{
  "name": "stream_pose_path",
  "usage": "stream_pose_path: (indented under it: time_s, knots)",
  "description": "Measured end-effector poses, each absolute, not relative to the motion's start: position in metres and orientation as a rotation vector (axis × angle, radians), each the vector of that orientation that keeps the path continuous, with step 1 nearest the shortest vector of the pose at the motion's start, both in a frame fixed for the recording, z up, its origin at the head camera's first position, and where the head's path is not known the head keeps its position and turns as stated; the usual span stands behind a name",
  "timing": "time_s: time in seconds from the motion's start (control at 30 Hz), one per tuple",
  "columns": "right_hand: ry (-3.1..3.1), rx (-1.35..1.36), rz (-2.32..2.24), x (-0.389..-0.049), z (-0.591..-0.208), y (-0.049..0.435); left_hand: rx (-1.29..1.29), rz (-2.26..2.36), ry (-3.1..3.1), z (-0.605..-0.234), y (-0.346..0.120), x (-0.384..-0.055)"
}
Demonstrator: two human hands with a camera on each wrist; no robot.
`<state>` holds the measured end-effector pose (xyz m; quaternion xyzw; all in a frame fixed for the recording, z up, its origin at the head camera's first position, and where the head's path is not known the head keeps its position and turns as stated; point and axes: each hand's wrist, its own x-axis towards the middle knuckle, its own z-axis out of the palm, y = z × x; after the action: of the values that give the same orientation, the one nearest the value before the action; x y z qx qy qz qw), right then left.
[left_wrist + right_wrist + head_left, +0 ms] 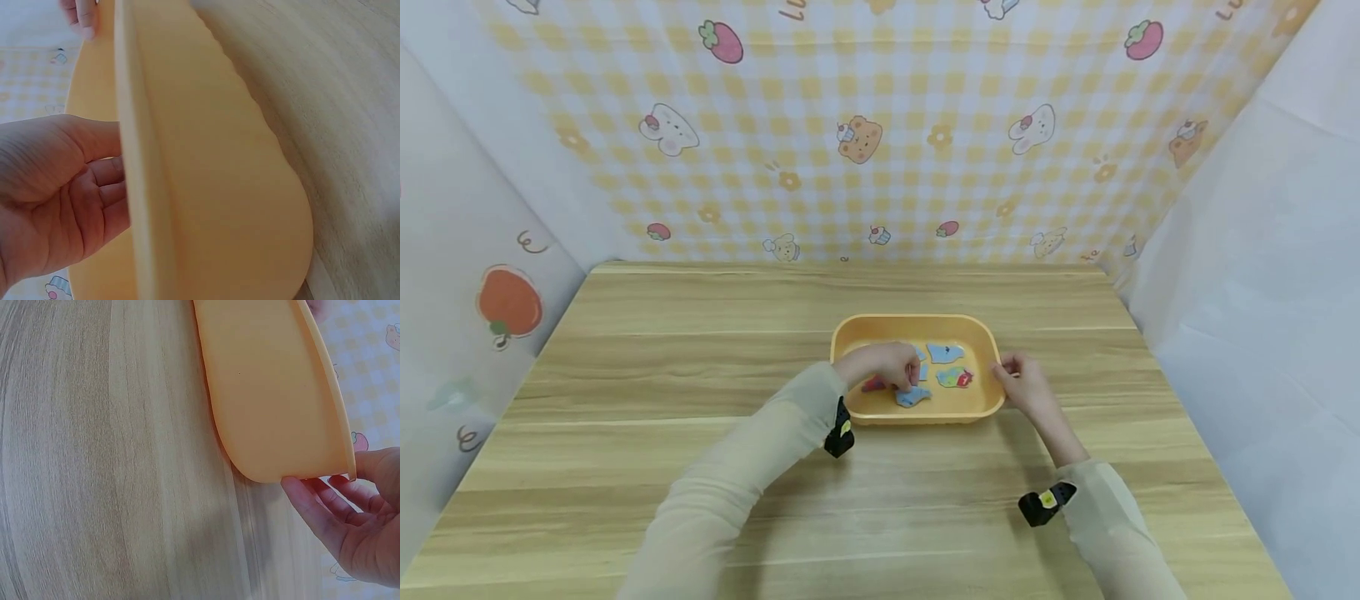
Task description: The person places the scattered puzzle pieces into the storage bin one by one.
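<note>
A yellow-orange plastic tray (pixel 925 419) with rounded corners stands on the table. Inside it lie several flat, irregular pieces: a blue one (pixel 945 353), a green, yellow and red one (pixel 955 377), and a dark red one (pixel 873 384) partly under the left hand. My left hand (pixel 886 364) reaches over the left end, its fingers curled down at another flat blue piece (pixel 913 397), which they pinch. In the left wrist view, the tray wall (pixel 212 162) hides these fingertips. My right hand (pixel 1024 382) grips the right end of the tray, thumb at the rim, fingers outside.
The wooden table (pixel 700 333) extends around the tray on every side. Behind it hangs a yellow checked cloth (pixel 910 92) with cartoon prints. White cloths flank both sides. A small black camera (pixel 839 429) sits on the left wrist, another (pixel 1047 503) on the right.
</note>
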<state>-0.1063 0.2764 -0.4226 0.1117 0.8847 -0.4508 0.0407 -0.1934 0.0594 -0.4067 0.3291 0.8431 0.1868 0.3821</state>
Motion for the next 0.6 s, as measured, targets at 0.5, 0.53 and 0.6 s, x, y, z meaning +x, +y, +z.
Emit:
stream_pose_path:
  time_s: [0.5,0.53,0.6]
  knots:
    - [2.700,0.337,-1.384,-0.109,-0.425,0.276,0.865,0.603,2.141,-0.408,0.051,-0.195]
    - [2.695,0.340,-1.384,-0.109,-0.425,0.276,0.880,0.618,2.145,-0.408,0.049,-0.195]
    - [2.679,0.350,-1.388,-0.109,-0.426,0.277,0.911,0.667,2.171,-0.408,0.044,-0.195]
